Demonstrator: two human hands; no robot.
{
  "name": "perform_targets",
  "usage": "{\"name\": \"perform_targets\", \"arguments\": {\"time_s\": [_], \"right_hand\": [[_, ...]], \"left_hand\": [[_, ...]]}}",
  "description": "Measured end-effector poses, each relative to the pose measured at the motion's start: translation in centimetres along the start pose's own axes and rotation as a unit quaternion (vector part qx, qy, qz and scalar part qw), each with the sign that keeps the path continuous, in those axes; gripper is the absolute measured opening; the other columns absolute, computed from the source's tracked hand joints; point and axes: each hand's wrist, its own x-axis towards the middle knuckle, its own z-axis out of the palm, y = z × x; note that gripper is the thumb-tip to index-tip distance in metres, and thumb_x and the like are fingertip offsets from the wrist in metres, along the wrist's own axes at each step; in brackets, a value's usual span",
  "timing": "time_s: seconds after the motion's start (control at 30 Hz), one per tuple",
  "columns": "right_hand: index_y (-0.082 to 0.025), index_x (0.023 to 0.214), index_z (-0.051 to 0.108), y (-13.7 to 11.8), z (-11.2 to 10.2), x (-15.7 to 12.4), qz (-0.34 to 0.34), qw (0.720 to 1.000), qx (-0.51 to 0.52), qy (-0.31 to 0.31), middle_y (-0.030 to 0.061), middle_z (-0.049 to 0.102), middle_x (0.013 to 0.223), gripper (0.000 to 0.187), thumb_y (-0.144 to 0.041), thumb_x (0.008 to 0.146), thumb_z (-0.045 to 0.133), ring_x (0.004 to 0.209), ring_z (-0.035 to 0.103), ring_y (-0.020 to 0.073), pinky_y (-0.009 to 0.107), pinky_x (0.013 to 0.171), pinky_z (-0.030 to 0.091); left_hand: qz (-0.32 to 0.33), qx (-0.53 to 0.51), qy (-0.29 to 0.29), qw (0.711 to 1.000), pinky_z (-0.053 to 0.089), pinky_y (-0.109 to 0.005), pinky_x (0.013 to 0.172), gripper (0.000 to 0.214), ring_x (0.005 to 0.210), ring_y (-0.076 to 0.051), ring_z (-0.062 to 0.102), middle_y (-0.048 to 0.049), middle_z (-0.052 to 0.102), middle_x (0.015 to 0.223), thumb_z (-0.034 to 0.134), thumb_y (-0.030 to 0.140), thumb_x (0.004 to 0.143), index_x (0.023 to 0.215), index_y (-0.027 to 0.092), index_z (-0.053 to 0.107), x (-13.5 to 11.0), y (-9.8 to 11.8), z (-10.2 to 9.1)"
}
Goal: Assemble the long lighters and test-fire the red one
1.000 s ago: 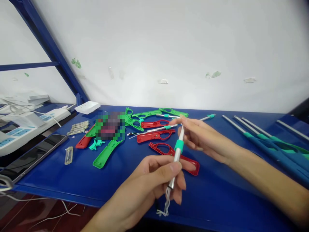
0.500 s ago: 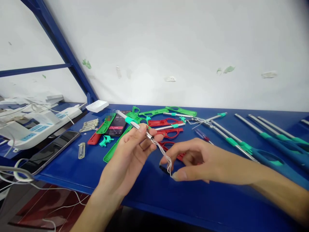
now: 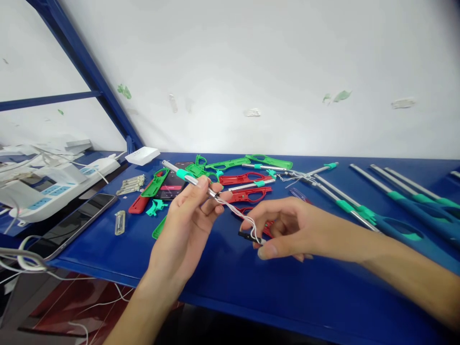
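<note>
My left hand (image 3: 185, 220) pinches a slim metal tube (image 3: 171, 166) with a teal sleeve (image 3: 182, 173), which points up and left above the table. From the tube's near end, thin white wires (image 3: 235, 210) run across to a small black part (image 3: 247, 236). My right hand (image 3: 287, 230) grips that black part between thumb and fingers; the curled fingers hide some of it. Behind the hands lie red handle shells (image 3: 251, 195) and green handle shells (image 3: 230, 164), shaped like halves of long lighters. A second metal tube (image 3: 247, 185) with a teal piece rests among them.
Blue-handled lighters (image 3: 395, 230) with metal tubes lie at right, beside a screwdriver (image 3: 299, 194). At left are a phone (image 3: 72, 225), a white power strip (image 3: 53, 196) with cables, small clear parts (image 3: 120, 223) and teal clips (image 3: 156, 207). A white wall (image 3: 251, 57) stands behind.
The tube in my left hand has shifted slightly left and up. The black part in my right hand has risen and shows more clearly, and the wires stretch flatter between the hands.
</note>
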Motion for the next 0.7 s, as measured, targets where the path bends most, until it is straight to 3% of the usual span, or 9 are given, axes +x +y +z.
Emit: {"name": "perform_targets", "arguments": {"time_s": [0.17, 0.43, 0.7], "right_hand": [[-0.03, 0.131, 0.086, 0.33, 0.1, 0.19, 0.008, 1.0, 0.008, -0.013, -0.0031, 0.079, 0.102, 0.054, -0.046, 0.083, 0.103, 0.058, 0.057, 0.0051, 0.016, 0.045, 0.047], [-0.03, 0.133, 0.086, 0.6, 0.19, 0.05, 0.011, 0.997, 0.045, -0.057, -0.005, 0.075, 0.097, 0.056, -0.04, 0.08, 0.104, 0.059, 0.056, 0.0048, 0.014, 0.043, 0.046], [-0.029, 0.119, 0.086, 0.97, 0.32, 0.34, 0.022, 0.993, 0.09, -0.076, -0.0093, 0.078, 0.086, 0.059, -0.03, 0.066, 0.112, 0.054, 0.061, 0.0049, 0.013, 0.045, 0.05]], "left_hand": [[-0.006, -0.005, 0.002, 1.0, 0.064, -0.014, 0.062, 0.038, 0.073, -0.011, 0.081, 0.0026, 0.081, 0.082, 0.116, 0.021, 0.07, 0.087, 0.016, 0.082, -0.07, -0.15, 0.16], [-0.03, 0.001, 0.015, 0.999, 0.062, -0.014, 0.062, 0.022, 0.071, -0.012, 0.081, 0.0011, 0.081, 0.081, 0.101, 0.019, 0.093, 0.089, 0.016, 0.08, -0.23, -0.2, 0.36], [-0.042, -0.004, 0.01, 0.999, 0.063, -0.014, 0.06, 0.021, 0.071, -0.013, 0.083, 0.0013, 0.079, 0.078, 0.1, 0.018, 0.094, 0.086, 0.015, 0.08, -0.47, -0.47, 0.46]]}}
